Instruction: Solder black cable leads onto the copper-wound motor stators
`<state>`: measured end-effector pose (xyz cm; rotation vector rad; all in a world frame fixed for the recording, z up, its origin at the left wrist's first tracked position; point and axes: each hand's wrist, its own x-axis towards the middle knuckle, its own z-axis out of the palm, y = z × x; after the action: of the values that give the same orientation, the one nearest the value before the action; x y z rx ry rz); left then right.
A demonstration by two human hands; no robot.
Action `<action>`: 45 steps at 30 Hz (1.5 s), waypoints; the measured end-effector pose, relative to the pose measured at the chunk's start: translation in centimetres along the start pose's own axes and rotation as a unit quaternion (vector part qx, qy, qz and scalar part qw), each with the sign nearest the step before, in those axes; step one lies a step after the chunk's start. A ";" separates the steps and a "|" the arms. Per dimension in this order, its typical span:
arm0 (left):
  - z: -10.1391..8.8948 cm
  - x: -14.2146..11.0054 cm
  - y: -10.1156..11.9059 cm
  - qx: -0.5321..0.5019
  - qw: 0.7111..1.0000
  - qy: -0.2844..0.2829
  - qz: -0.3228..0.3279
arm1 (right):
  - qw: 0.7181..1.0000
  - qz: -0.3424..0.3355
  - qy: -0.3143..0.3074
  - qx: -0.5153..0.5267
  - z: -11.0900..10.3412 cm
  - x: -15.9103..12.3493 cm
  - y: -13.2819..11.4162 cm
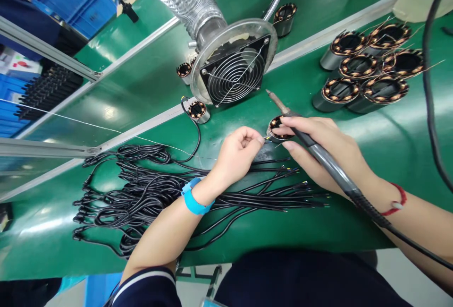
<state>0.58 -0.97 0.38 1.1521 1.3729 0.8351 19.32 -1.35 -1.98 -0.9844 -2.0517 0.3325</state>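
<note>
My right hand [329, 151] is closed around a soldering iron [318, 156], whose tip points up and left above the bench. Its fingertips also reach the small motor stator [274, 127], a metal ring with copper windings. My left hand [239, 153] is pinched just left of that stator. Thin coloured wires [268, 138] stick out of its fingertips toward the stator's rim; whether they touch is too small to tell. A thin silvery wire [141, 138] runs from the far left toward my left hand, and its end is hidden there.
A bundle of black cables [148, 203] lies on the green bench [339, 229] beneath my left forearm. Several larger stators [334, 90] stand at the right. A fume extractor fan [237, 73] hangs ahead of my hands. Another small stator [198, 112] with a cable stands behind.
</note>
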 end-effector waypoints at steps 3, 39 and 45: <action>-0.1 -0.1 0.1 -0.015 1.000 -0.012 -0.003 | 0.999 0.027 0.026 -0.009 0.3 -0.1 -0.1; -0.7 0.5 -1.2 0.060 0.986 0.006 0.152 | 0.999 0.029 0.015 0.003 1.5 1.2 1.6; -0.2 0.3 -1.0 0.037 0.988 -0.001 0.147 | 0.996 0.074 0.040 0.019 -1.2 0.6 0.5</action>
<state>0.26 -0.95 -0.63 1.4365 1.2567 0.9965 20.30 -0.70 -1.18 -1.1104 -1.8987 0.4014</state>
